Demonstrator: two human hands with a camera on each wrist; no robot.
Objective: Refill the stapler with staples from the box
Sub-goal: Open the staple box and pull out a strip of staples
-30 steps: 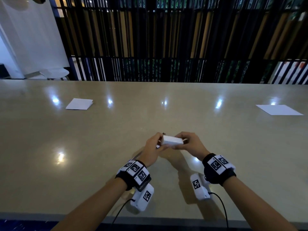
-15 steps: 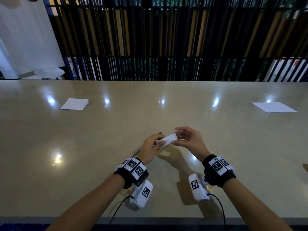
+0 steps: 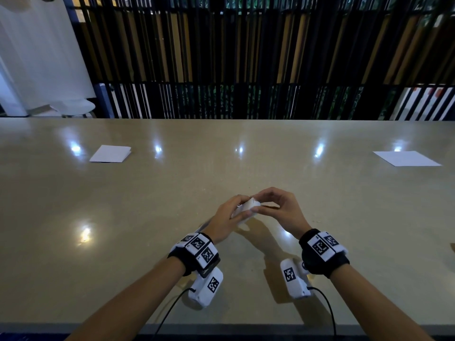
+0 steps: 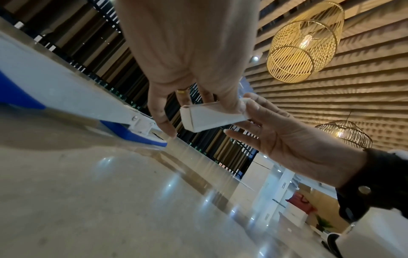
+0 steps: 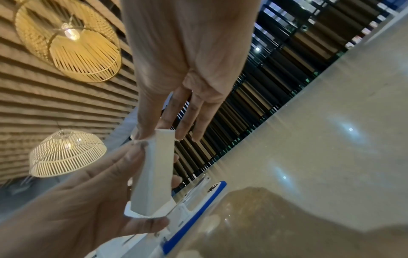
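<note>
A small white staple box is held just above the table between both hands. My left hand grips its lower end with thumb and fingers. My right hand pinches the box's upper end. In the right wrist view the box stands nearly on end, and its lower end flap looks partly open. The blue and white stapler lies on the table under my left hand, with its arm lifted open. My left hand hides most of it in the head view.
The beige table is wide and glossy. A folded white paper lies far left and a white sheet far right. The table's near edge runs just below my forearms.
The box has turned from lying level between my hands to standing tilted on end. My right hand's fingers have moved to its upper end. Both hands stay over the same spot.
</note>
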